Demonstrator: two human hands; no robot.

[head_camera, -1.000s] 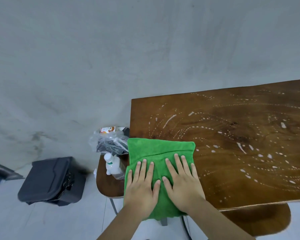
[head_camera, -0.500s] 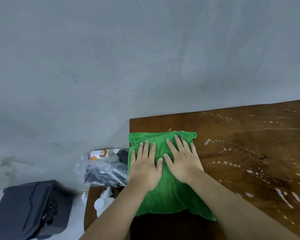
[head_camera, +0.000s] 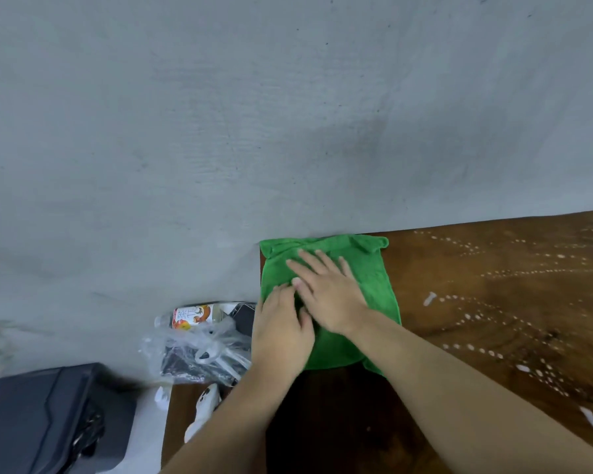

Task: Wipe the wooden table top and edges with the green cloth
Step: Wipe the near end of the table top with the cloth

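Observation:
The green cloth (head_camera: 370, 275) lies flat on the far left corner of the dark wooden table (head_camera: 476, 302), its top edge bunched against the grey wall. My right hand (head_camera: 326, 285) presses flat on the cloth with fingers spread. My left hand (head_camera: 281, 330) rests on the cloth's left edge at the table's side, its fingers partly under my right hand. White droplets streak the table surface to the right of the cloth.
Left of the table, a lower wooden stool (head_camera: 178, 415) holds a clear plastic bag (head_camera: 199, 350), a labelled bottle (head_camera: 192, 316) and a white spray bottle (head_camera: 202, 412). A black bag (head_camera: 52, 419) sits on the floor at lower left. The grey wall (head_camera: 254, 114) borders the table's far edge.
Both hands have pushed the cloth away from me, from the near left edge up to the far left corner against the wall. My right hand now overlaps my left.

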